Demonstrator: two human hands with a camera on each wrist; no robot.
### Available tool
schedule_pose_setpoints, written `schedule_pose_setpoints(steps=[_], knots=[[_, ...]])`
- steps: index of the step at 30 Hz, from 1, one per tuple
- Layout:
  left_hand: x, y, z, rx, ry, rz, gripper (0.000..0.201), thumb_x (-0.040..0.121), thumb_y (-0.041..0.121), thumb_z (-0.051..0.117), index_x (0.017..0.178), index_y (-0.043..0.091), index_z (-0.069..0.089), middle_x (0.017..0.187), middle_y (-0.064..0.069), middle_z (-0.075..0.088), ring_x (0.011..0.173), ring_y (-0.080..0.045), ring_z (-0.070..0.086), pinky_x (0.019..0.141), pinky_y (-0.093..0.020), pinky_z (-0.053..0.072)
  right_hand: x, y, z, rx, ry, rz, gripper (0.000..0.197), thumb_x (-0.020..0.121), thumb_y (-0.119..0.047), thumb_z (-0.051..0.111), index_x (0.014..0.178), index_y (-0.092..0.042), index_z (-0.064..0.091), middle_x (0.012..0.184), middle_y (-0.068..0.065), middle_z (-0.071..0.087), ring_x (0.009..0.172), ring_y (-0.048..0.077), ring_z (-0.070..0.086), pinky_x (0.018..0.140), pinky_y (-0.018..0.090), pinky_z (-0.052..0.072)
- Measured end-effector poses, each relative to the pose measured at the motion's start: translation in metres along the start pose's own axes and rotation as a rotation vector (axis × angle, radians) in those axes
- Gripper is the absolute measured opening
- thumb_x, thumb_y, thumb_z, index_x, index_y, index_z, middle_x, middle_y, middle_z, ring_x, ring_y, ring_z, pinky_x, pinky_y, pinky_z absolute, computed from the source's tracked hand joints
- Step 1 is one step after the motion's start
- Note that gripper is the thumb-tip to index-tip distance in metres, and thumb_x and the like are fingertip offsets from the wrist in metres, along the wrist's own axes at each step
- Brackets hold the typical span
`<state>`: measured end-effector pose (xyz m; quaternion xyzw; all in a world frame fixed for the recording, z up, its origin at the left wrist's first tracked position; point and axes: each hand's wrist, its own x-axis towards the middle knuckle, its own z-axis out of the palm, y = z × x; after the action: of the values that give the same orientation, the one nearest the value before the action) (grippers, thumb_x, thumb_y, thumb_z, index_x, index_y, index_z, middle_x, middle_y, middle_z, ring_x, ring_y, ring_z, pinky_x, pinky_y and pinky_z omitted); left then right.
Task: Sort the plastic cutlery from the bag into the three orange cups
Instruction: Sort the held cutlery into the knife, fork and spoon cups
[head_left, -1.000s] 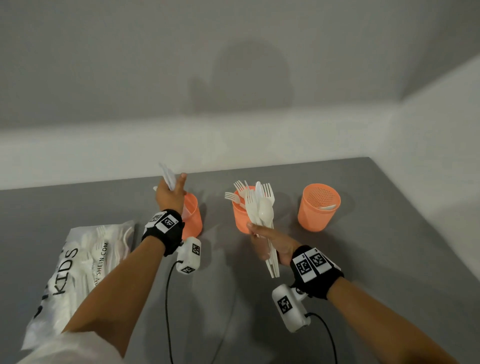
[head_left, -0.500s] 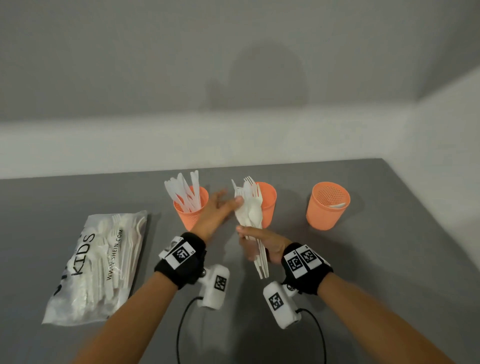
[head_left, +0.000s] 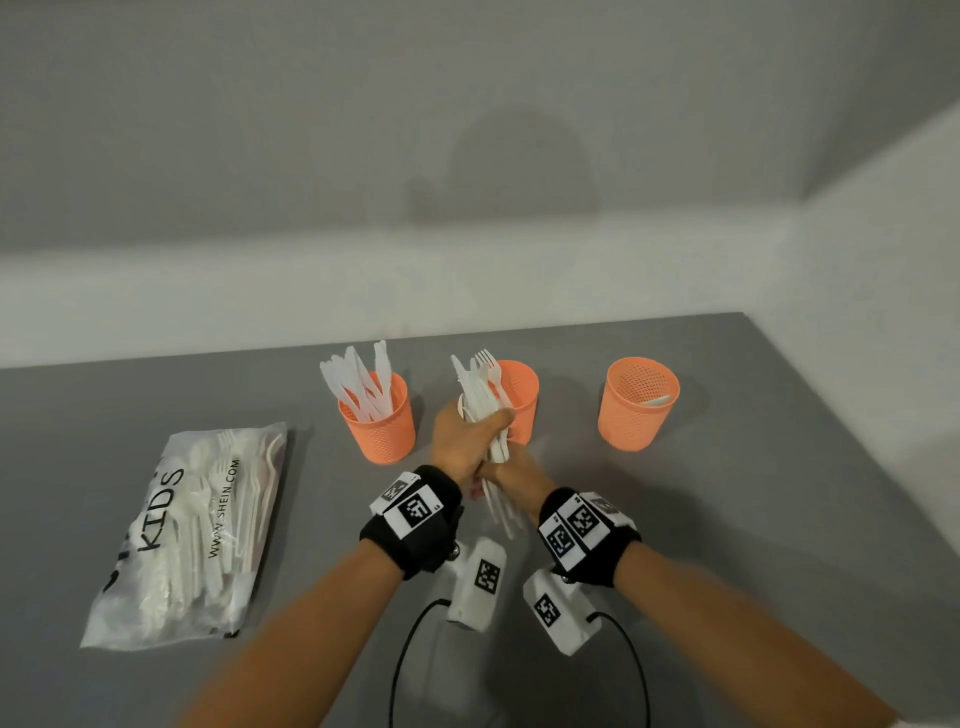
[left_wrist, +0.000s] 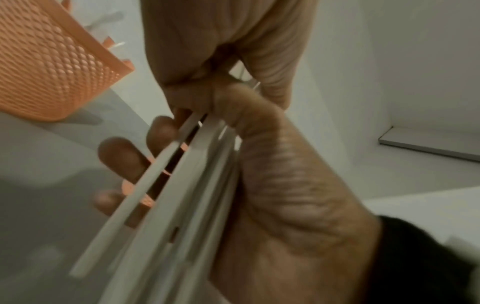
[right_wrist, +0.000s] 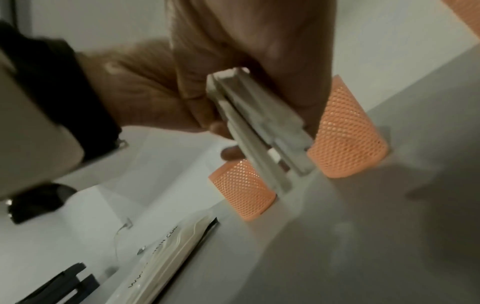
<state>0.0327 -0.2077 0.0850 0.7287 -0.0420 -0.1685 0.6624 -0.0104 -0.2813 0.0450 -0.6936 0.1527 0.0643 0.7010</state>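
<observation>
White cutlery bundle (head_left: 488, 415) clasped within both hands' fingers (head_left: 501, 417).

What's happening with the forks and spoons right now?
Left hand and right hand both grip cutlery bundle, near middle cup. Nothing blocking.

Grey surface against pale walls

The matte grey surface (head_left: 753, 519) runs back to a light wall (head_left: 467, 130) with a paler band (head_left: 208, 291) along its foot; a second wall (head_left: 883, 286) meets it at the right corner. Two black cables (head_left: 400, 670) trail over the surface's near edge. A soft rounded shadow (head_left: 514, 171) falls on the back wall.
</observation>
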Motion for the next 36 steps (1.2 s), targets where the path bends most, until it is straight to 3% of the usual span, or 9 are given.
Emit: schedule_pose_setpoints(steps=[6,8,11,14,19,22,27,32,36], knots=[[0.002,0.014,-0.007,-0.009,-0.037,0.064,0.038,0.090,0.027,0.058,0.120,0.004,0.053,0.110,-0.012,0.063,0.102,-0.025,0.062,0.091,-0.038,0.051,-0.006,-0.001,-0.011,0.207,-0.008,0.166,0.015,0.089,-0.015,0.056,0.075,-0.015,0.050,0.041,-0.004,0.039,0.033,0.009,0.034,0.039,0.019,0.032],[0.007,0.016,-0.013,-0.026,-0.013,0.085,0.027,0.092,0.019,0.055,0.112,0.002,0.056,0.105,-0.015,0.063,0.097,-0.027,0.062,0.086,-0.041,0.051,-0.007,-0.004,-0.016,0.208,-0.070,0.179,0.013,0.089,-0.015,0.055,0.078,-0.016,0.049,0.042,-0.004,0.042,0.032,0.007,0.032,0.038,0.018,0.031],[0.014,0.018,-0.019,-0.007,-0.004,0.117,0.003,0.089,0.010,0.059,0.087,0.009,0.061,0.081,-0.005,0.062,0.071,-0.012,0.062,0.064,-0.023,0.051,-0.009,-0.005,-0.019,0.189,-0.118,0.167,0.008,0.089,-0.017,0.058,0.083,-0.016,0.052,0.049,-0.003,0.051,0.033,0.006,0.036,0.039,0.017,0.034],[0.021,0.027,-0.021,0.008,0.025,0.148,0.018,0.088,0.010,0.059,0.072,0.016,0.056,0.071,0.002,0.057,0.060,-0.004,0.055,0.053,-0.012,0.045,-0.009,-0.007,-0.020,0.186,-0.128,0.153,0.010,0.089,-0.019,0.059,0.082,-0.018,0.052,0.048,-0.006,0.051,0.036,0.005,0.039,0.041,0.018,0.035],[0.030,0.053,-0.028,-0.089,0.109,0.198,0.018,0.098,0.018,0.042,0.080,0.020,0.043,0.082,0.000,0.059,0.074,-0.015,0.057,0.065,-0.022,0.045,-0.011,-0.004,-0.023,0.184,-0.141,0.134,0.008,0.089,-0.019,0.058,0.086,-0.019,0.051,0.047,-0.007,0.046,0.038,0.006,0.037,0.042,0.018,0.035],[0.031,0.071,-0.034,-0.236,0.175,0.274,0.015,0.101,0.022,0.031,0.086,0.021,0.036,0.081,-0.003,0.065,0.065,-0.014,0.064,0.066,-0.025,0.050,-0.011,-0.002,-0.024,0.197,-0.140,0.132,0.010,0.090,-0.021,0.058,0.083,-0.018,0.051,0.043,-0.008,0.044,0.036,0.006,0.035,0.040,0.017,0.035],[0.032,0.085,-0.042,-0.287,0.317,0.324,0.016,0.099,0.027,0.036,0.085,0.022,0.041,0.062,0.001,0.041,0.041,-0.006,0.040,0.041,-0.018,0.039,-0.012,0.000,-0.026,0.201,-0.162,0.124,0.013,0.092,-0.022,0.056,0.081,-0.018,0.049,0.043,-0.008,0.042,0.034,0.005,0.035,0.038,0.016,0.034],[0.024,0.062,-0.034,0.164,0.109,0.129,0.013,0.087,0.026,0.061,0.083,0.014,0.059,0.056,0.003,0.037,0.047,-0.011,0.031,0.034,-0.014,0.027,-0.010,-0.002,-0.027,0.197,-0.168,0.168,0.019,0.092,-0.026,0.054,0.075,-0.018,0.049,0.044,-0.009,0.044,0.033,0.003,0.034,0.038,0.015,0.033],[0.012,0.051,-0.024,0.292,-0.037,0.061,0.014,0.088,0.021,0.060,0.091,0.007,0.061,0.056,0.005,0.040,0.047,-0.008,0.035,0.033,-0.008,0.027,-0.010,-0.003,-0.029,0.179,-0.190,0.181,0.019,0.092,-0.028,0.053,0.077,-0.018,0.049,0.044,-0.009,0.047,0.033,0.002,0.035,0.038,0.014,0.034]])
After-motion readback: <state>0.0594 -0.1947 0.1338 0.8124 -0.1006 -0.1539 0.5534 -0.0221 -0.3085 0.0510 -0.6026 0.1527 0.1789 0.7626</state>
